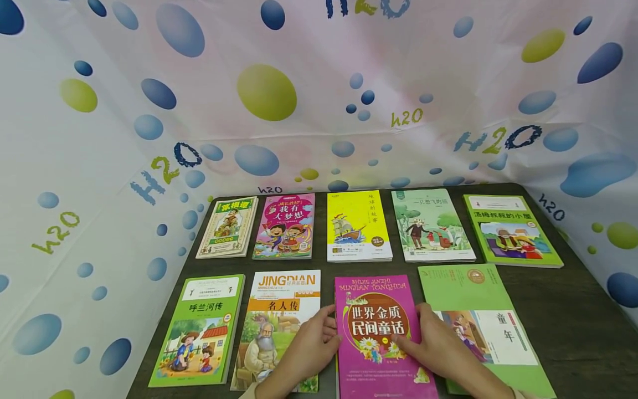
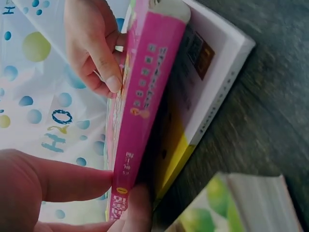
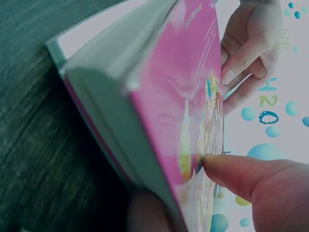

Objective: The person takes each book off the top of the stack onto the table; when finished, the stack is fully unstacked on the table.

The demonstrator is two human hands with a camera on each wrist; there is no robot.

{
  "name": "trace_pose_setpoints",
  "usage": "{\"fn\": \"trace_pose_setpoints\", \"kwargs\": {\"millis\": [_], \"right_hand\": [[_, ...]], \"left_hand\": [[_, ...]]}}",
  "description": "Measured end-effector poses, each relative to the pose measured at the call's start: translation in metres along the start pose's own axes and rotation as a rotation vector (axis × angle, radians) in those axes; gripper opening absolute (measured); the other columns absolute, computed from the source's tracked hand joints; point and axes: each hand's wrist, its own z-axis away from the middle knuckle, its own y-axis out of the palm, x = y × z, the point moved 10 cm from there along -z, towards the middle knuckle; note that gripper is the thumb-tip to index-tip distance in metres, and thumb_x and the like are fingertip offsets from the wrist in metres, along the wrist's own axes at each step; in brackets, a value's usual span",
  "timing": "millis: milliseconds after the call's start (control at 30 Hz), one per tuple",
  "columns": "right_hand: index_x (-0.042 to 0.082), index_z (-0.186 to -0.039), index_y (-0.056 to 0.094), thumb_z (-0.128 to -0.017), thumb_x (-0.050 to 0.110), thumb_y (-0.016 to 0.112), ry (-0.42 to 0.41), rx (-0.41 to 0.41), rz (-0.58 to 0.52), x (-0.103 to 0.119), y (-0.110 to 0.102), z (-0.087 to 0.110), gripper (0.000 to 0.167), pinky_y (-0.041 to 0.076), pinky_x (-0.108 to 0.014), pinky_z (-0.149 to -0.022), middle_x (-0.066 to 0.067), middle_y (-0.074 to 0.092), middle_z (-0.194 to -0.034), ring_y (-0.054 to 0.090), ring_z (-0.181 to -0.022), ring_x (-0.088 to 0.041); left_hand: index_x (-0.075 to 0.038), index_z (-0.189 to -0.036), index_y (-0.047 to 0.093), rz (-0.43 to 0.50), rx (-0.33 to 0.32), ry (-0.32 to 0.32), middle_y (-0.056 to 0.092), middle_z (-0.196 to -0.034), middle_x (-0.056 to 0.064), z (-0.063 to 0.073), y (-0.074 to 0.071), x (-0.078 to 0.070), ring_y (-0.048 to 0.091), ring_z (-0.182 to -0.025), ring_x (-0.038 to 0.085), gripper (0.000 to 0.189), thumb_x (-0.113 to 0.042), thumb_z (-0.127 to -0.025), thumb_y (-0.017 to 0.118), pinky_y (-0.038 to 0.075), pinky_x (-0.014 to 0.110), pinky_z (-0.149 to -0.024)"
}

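Observation:
Both hands hold a magenta storybook at the front of the table, cover up. My left hand grips its left side, thumb and a finger pinching the spine in the left wrist view. On the opposite side my right hand has its thumb on the front cover and a finger under the page edge. Beneath the magenta book, tilted apart from it, a white and yellow book lies on the table. A white-and-orange book is beside my left hand, a green book under my right forearm.
A green book lies at the front left. Several more books form a back row, from a cream one to a green one. The dark wooden table meets a dotted curtain behind and at the sides.

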Motion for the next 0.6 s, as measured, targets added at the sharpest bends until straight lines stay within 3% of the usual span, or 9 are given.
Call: {"fn": "trace_pose_setpoints", "kwargs": {"millis": [233, 367, 600], "right_hand": [[-0.007, -0.142, 0.044, -0.087, 0.037, 0.087, 0.025, 0.021, -0.127, -0.0054, -0.0003, -0.0015, 0.083, 0.061, -0.031, -0.064, -0.006, 0.069, -0.093, 0.07, -0.074, -0.015], [-0.007, -0.14, 0.046, -0.09, 0.035, 0.085, 0.013, 0.054, -0.197, -0.0062, 0.0003, -0.0008, 0.076, 0.062, -0.033, -0.066, -0.006, 0.072, -0.094, 0.071, -0.076, -0.016], [-0.01, -0.144, 0.034, -0.102, 0.029, 0.072, -0.147, 0.161, -0.326, -0.0021, 0.0032, -0.0008, 0.069, 0.063, -0.033, -0.065, -0.012, 0.072, -0.1, 0.074, -0.076, -0.021]], "left_hand": [[0.009, -0.159, 0.036, -0.08, 0.05, 0.058, 0.059, -0.116, 0.012, 0.0026, 0.0083, -0.0063, 0.066, -0.089, 0.005, 0.068, -0.004, -0.099, 0.065, 0.059, 0.018, -0.072], [0.008, -0.161, 0.032, -0.102, 0.051, 0.047, 0.053, -0.118, 0.013, 0.0056, 0.0108, -0.0068, 0.063, -0.084, 0.0, 0.067, -0.005, -0.102, 0.062, 0.056, 0.017, -0.066], [0.004, -0.16, 0.037, -0.186, 0.043, 0.019, 0.046, -0.108, 0.006, 0.005, 0.0106, -0.0086, 0.051, -0.076, -0.001, 0.061, -0.014, -0.106, 0.059, 0.05, 0.019, -0.061]]}}
